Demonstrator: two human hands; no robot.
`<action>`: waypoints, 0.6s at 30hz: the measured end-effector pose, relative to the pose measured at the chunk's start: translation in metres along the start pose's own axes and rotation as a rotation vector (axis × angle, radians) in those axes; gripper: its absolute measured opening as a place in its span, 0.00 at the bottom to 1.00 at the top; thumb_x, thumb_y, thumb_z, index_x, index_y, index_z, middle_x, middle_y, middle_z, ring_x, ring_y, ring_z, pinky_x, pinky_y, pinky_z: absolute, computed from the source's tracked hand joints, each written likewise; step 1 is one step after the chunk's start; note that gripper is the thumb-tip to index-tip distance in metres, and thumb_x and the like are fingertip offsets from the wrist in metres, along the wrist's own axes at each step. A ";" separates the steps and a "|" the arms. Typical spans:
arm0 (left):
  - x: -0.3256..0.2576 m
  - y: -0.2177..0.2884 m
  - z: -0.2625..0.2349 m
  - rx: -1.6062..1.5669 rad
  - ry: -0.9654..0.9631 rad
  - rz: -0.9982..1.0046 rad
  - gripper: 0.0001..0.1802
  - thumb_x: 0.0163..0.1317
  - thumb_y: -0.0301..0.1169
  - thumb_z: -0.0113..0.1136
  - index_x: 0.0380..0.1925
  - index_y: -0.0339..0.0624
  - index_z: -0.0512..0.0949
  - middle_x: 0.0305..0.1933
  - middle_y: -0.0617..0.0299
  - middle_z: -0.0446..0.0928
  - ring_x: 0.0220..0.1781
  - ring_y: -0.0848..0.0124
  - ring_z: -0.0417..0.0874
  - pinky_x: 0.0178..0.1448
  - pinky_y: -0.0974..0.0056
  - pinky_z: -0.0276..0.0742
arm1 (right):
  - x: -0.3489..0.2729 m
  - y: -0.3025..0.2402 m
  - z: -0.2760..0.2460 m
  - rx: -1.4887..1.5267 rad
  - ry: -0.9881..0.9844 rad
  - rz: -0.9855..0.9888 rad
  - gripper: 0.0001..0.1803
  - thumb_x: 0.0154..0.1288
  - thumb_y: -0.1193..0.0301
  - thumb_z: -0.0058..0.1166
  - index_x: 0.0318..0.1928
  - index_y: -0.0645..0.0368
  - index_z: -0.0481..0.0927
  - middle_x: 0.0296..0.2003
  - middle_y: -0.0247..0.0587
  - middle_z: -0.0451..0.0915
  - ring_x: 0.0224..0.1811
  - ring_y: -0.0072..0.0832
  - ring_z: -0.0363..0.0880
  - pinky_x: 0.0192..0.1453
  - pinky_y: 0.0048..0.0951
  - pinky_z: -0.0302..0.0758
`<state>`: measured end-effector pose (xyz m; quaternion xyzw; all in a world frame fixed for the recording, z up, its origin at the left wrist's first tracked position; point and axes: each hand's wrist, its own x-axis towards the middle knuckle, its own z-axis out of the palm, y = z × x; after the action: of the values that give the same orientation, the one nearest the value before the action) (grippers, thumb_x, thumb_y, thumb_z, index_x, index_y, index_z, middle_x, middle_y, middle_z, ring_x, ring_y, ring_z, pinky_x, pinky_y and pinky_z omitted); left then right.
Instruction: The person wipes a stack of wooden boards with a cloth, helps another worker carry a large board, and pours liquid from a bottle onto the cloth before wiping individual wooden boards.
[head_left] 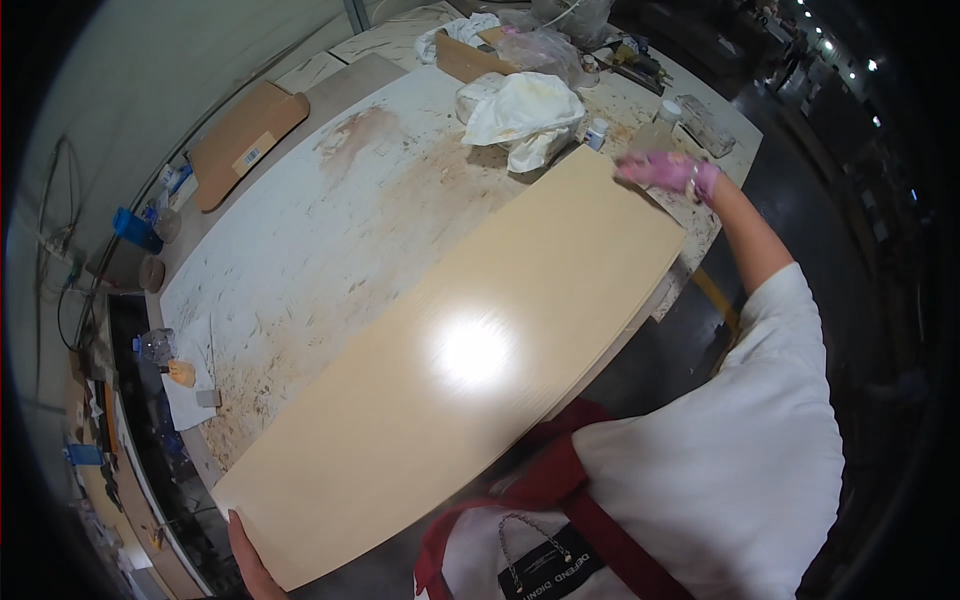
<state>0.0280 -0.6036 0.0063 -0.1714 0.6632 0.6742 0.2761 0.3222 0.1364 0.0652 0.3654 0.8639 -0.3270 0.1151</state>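
Panel point(430, 410) on table point(330, 230), near side; cardboard point(232, 138) behind left; bottle point(596, 134) behind right.

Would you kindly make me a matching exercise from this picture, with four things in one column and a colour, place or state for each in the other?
Column one:
1. Long board
2. Right hand
3. Left hand
4. Labelled cardboard piece

Column two:
A. in a pink glove
B. brown, at the upper left of the picture
C. pale tan, slanting across the near side of the table
D. ungloved, at the board's lower-left end

Right pairs: 1-C, 2-A, 3-D, 4-B.
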 end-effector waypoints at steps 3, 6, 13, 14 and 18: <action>0.017 0.001 -0.035 0.264 0.024 0.168 0.29 0.67 0.50 0.40 0.56 0.35 0.66 0.51 0.55 0.73 0.49 0.66 0.76 0.50 0.63 0.72 | 0.099 -0.034 -0.009 0.081 0.469 -0.354 0.46 0.57 0.43 0.49 0.66 0.61 0.53 0.64 0.52 0.58 0.65 0.41 0.60 0.67 0.32 0.57; -0.006 0.004 -0.024 0.592 0.152 0.225 0.29 0.68 0.49 0.36 0.46 0.32 0.73 0.43 0.54 0.78 0.42 0.67 0.79 0.47 0.64 0.73 | 0.197 -0.037 -0.009 -0.316 0.723 -0.346 0.47 0.54 0.43 0.52 0.65 0.60 0.54 0.64 0.54 0.58 0.64 0.45 0.60 0.66 0.36 0.58; -0.008 0.014 0.020 0.686 0.399 0.282 0.31 0.68 0.49 0.40 0.53 0.27 0.69 0.52 0.52 0.73 0.55 0.68 0.71 0.59 0.67 0.63 | 0.294 0.030 -0.033 -0.202 0.502 -0.354 0.32 0.56 0.53 0.53 0.58 0.60 0.69 0.54 0.52 0.72 0.57 0.46 0.69 0.61 0.36 0.63; -0.010 0.012 0.019 0.703 0.393 0.330 0.32 0.68 0.49 0.39 0.54 0.27 0.68 0.54 0.51 0.72 0.57 0.67 0.70 0.61 0.67 0.62 | 0.299 0.025 -0.039 -0.183 0.528 -0.379 0.32 0.56 0.55 0.55 0.57 0.62 0.69 0.53 0.52 0.73 0.56 0.44 0.70 0.61 0.35 0.63; -0.009 0.006 -0.010 0.656 0.324 0.296 0.34 0.67 0.50 0.39 0.58 0.28 0.64 0.58 0.50 0.69 0.61 0.65 0.67 0.64 0.66 0.58 | 0.217 -0.061 -0.028 0.066 0.543 -0.611 0.30 0.57 0.62 0.59 0.55 0.68 0.70 0.55 0.52 0.70 0.59 0.35 0.67 0.61 0.29 0.62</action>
<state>0.0302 -0.6146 0.0158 -0.0808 0.8960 0.4232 0.1077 0.1266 0.2439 0.0209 0.1684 0.9206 -0.2655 -0.2316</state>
